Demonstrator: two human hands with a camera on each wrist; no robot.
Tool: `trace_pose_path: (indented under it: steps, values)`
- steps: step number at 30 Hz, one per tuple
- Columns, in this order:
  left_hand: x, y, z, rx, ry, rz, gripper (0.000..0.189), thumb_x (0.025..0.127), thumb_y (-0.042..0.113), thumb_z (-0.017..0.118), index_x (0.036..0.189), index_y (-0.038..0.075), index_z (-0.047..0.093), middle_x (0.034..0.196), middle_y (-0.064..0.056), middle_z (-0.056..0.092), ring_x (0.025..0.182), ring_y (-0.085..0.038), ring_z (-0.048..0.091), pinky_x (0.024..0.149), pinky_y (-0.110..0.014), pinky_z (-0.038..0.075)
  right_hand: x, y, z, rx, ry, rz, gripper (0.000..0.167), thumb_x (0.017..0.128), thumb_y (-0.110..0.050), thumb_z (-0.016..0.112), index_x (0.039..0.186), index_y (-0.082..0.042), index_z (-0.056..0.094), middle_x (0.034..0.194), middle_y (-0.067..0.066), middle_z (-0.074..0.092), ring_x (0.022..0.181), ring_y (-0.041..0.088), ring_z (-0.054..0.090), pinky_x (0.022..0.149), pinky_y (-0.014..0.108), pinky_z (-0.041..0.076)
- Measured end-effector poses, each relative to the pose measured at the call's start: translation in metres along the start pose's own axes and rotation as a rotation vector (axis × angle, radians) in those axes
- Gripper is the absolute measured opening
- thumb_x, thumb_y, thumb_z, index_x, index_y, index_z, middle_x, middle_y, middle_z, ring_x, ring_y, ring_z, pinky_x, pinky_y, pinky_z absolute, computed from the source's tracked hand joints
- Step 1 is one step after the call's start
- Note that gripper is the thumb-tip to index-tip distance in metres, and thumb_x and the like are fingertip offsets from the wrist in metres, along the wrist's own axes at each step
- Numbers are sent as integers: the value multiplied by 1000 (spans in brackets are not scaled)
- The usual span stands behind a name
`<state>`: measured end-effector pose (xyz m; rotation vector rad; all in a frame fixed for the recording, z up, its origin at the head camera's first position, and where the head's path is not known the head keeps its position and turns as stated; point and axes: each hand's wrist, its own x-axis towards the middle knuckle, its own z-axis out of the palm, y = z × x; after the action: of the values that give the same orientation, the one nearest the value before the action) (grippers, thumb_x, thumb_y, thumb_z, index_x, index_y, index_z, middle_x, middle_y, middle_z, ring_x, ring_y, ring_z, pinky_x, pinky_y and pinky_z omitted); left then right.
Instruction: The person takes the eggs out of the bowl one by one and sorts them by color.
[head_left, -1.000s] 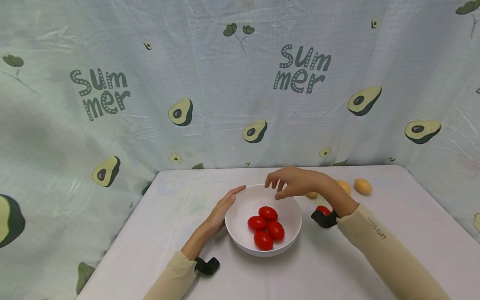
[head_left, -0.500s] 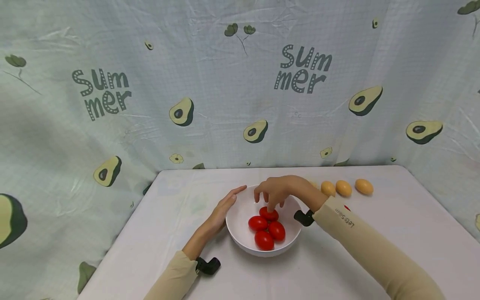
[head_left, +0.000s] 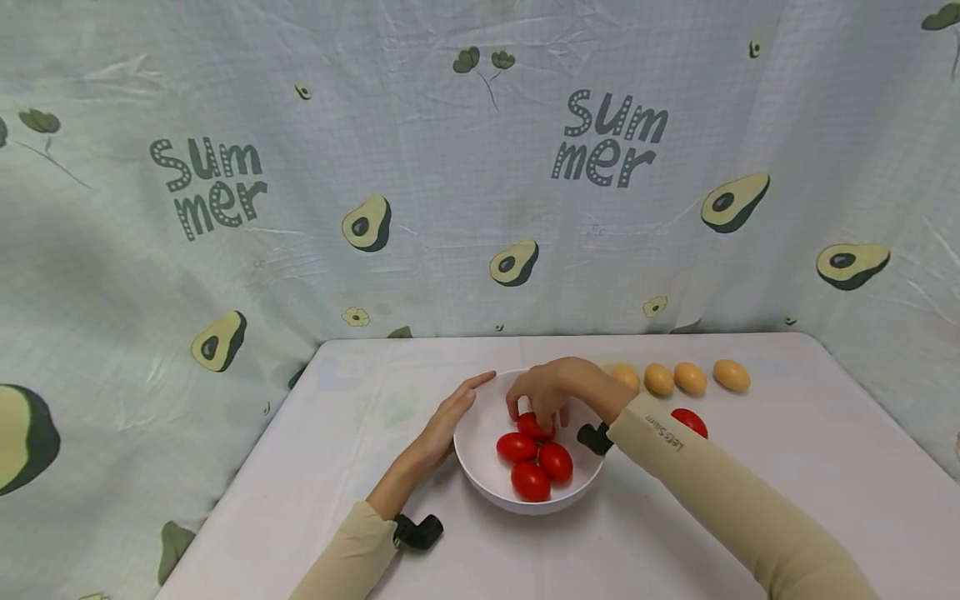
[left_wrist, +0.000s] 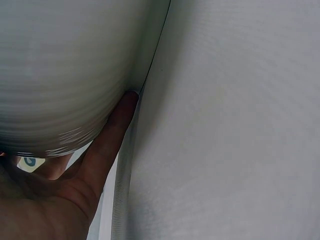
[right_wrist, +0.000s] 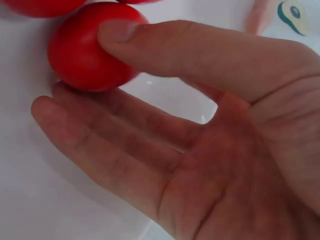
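Observation:
A white bowl [head_left: 476,429] stands at the middle of the table with several smooth red oval tomatoes inside. My left hand [head_left: 438,433] rests against the bowl's left side, its fingers stretched along the outer wall; the left wrist view shows the fingertips under the bowl's curve. My right hand [head_left: 543,390] reaches into the bowl. It pinches the rearmost red tomato [right_wrist: 82,55], thumb on one side and fingers curled round the other. Beside that one lie the other red tomatoes [head_left: 531,482], untouched.
Several yellow oval fruits [head_left: 690,378] lie in a row at the table's back right. Another red tomato [head_left: 689,422] sits right of the bowl, partly behind my right sleeve. A printed curtain [head_left: 420,167] hangs behind the white table [head_left: 360,467].
My right hand has come down from above the bowl's right rear rim, moving left and inward, and taken hold of the rearmost tomato. My left hand stays against the bowl.

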<state>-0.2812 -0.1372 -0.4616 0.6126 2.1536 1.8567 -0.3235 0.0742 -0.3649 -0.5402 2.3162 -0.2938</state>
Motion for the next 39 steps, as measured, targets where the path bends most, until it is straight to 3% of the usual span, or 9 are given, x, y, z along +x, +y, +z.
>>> trace_pose_path:
  steps: [7, 15, 23, 32, 39]
  values:
    - [-1, 0, 0, 14, -6, -5, 52, 113, 28, 23, 162, 15, 31, 172, -9, 25, 159, -36, 23, 124, -55, 34, 6, -3, 4, -3, 1, -31, 41, 83, 2, 78, 107, -32, 73, 115, 1, 64, 100, 23, 66, 82, 39, 65]
    - [-1, 1, 0, 6, 3, -6, 51, 113, 29, 24, 162, 16, 33, 172, -7, 26, 160, -32, 20, 128, -55, 25, 11, -2, 6, 3, -15, -105, 40, 84, 5, 75, 108, -26, 73, 113, 4, 66, 101, 24, 64, 85, 42, 65]
    - [0, 0, 0, 9, 2, -7, 51, 113, 30, 24, 162, 17, 33, 171, -7, 27, 160, -33, 22, 127, -54, 29, 10, 2, 5, 9, -15, -135, 39, 85, 5, 74, 105, -28, 72, 111, 3, 66, 103, 23, 62, 82, 38, 65]
    - [-1, 3, 2, 3, 16, -11, 50, 114, 28, 24, 162, 18, 34, 171, -8, 28, 159, -31, 24, 128, -54, 27, -3, 9, -5, 9, 55, -153, 40, 83, 0, 77, 111, -26, 71, 117, 2, 64, 107, 23, 60, 81, 34, 64]
    - [-1, 4, 2, 4, 26, -31, 49, 114, 28, 25, 161, 20, 35, 170, -7, 30, 156, -31, 31, 126, -52, 33, -17, 14, -14, -43, 125, -212, 44, 84, -1, 77, 120, -24, 70, 126, 4, 63, 113, 24, 57, 83, 33, 63]
